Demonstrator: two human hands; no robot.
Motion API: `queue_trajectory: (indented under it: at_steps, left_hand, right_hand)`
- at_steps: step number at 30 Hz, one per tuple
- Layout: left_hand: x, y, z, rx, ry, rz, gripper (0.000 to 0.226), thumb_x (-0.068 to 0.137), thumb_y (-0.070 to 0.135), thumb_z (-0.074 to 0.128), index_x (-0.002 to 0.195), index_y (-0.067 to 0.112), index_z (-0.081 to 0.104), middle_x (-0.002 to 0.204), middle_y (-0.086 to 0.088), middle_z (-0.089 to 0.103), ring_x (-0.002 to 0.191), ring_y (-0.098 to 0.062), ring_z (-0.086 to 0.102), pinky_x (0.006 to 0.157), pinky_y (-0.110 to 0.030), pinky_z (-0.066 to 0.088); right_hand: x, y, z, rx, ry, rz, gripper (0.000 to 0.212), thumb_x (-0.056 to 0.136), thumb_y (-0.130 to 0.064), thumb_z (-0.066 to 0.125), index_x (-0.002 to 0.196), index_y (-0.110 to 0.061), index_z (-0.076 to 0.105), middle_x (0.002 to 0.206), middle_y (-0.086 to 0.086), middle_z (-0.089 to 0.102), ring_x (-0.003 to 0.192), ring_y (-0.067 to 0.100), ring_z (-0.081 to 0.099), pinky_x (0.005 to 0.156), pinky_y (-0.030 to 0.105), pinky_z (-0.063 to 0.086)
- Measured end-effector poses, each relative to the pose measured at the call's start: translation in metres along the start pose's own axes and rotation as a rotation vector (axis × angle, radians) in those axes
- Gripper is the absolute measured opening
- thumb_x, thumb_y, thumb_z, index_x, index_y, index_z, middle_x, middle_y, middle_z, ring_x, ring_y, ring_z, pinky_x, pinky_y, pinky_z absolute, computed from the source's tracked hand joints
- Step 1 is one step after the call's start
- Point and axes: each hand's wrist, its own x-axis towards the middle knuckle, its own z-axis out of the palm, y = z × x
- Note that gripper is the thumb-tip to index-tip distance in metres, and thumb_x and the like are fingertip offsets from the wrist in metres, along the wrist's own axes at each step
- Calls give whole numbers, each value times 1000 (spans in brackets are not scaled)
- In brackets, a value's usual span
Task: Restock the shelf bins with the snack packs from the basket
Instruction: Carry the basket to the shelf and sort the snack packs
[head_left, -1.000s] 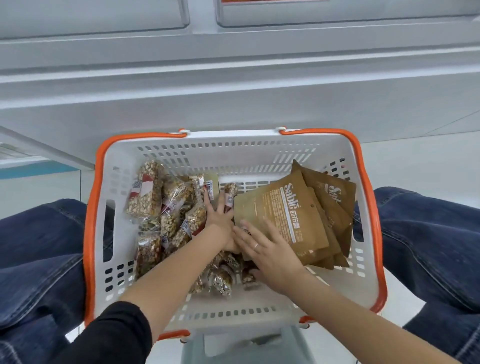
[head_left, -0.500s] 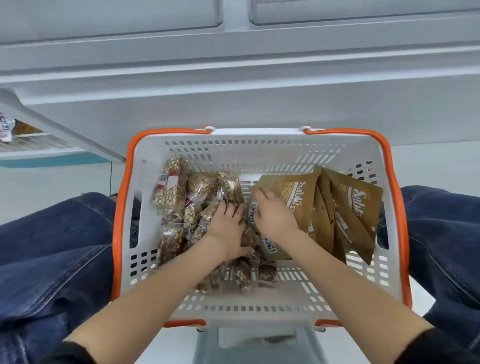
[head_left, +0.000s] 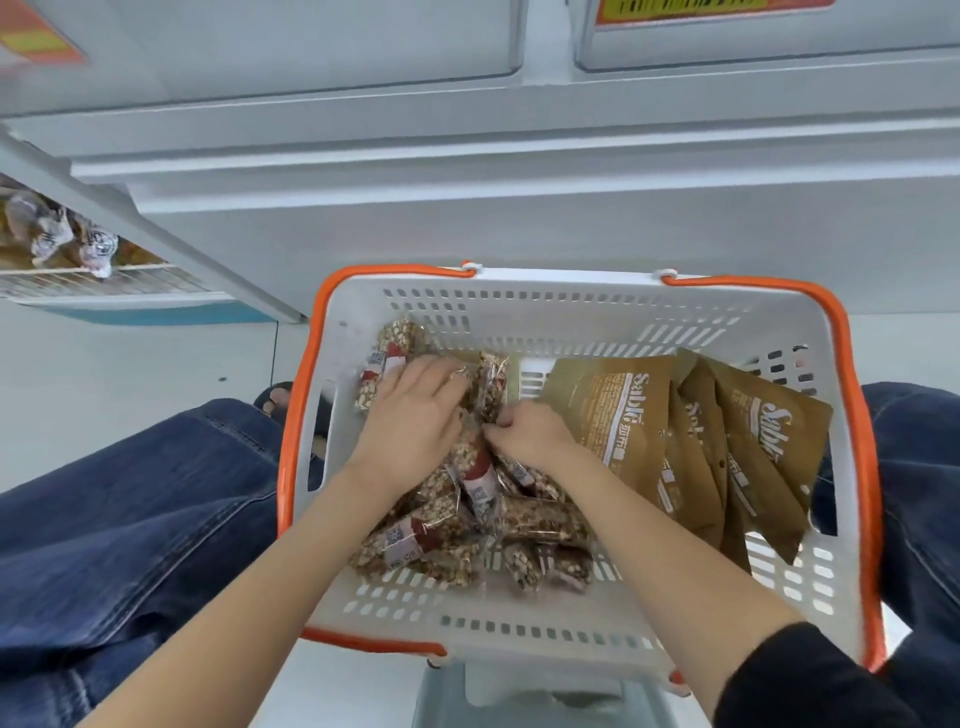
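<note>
A white basket with an orange rim (head_left: 852, 415) rests between my knees. Its left half holds a heap of clear-wrapped nut bar packs (head_left: 415, 535). Several brown Sablé pouches (head_left: 623, 415) lean in its right half. My left hand (head_left: 410, 415) lies on the upper part of the heap, fingers curled over some nut bar packs. My right hand (head_left: 530, 436) is curled just right of it and pinches the wrapper of a nut bar pack (head_left: 491, 384) between the two hands. The packs under both hands are hidden.
The grey front of a shelf unit (head_left: 467, 218) rises right behind the basket, with bin fronts above. A wire shelf (head_left: 104, 283) with snack packs shows at far left. Legs in blue jeans (head_left: 130, 519) flank the basket, and a grey stool (head_left: 519, 696) sits under it.
My right hand has let go of the brown pouches and moved left onto the nut bars. My left hand has slid up the heap. The view has shifted, so the basket sits further right.
</note>
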Motion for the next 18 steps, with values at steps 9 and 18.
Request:
queue_trajectory:
  at_steps: [9, 18]
  left_hand:
    - [16, -25, 23, 49, -265, -184, 50, 92, 34, 51, 140, 31, 35, 149, -4, 36, 146, -24, -2, 114, -53, 6]
    - [3, -38, 27, -62, -198, -144, 53, 82, 32, 57, 133, 29, 44, 143, -2, 43, 146, -22, 7, 113, -51, 12]
  right_hand:
    - [64, 11, -17, 693, 34, 328, 48, 99, -12, 43, 146, -7, 31, 142, 11, 45, 120, 29, 53, 98, 35, 46]
    - [76, 11, -11, 561, 258, 245, 22, 99, -19, 46, 108, -11, 64, 87, 3, 62, 57, 8, 44, 53, 22, 37]
